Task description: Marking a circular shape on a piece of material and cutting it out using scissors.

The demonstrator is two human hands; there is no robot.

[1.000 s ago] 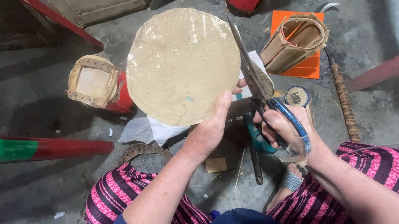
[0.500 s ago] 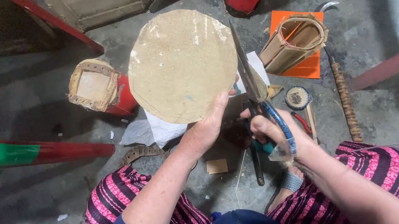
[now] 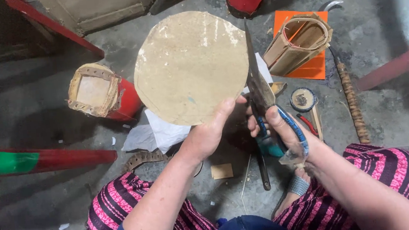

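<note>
Shears point(image 3: 259, 84) in the right hand point(image 3: 283, 130) have closed along the disc's point(image 3: 188, 65) right edge (blades gaped a moment ago), trimming it while the left hand point(image 3: 211, 134) grips its lower rim above the floor

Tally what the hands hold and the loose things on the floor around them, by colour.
Tan: 3 - disc in left hand, roll, card scrap
Blue: 1 - shears in right hand
Orange: 1 - sheet
White: 1 - paper
Total: 6
</note>
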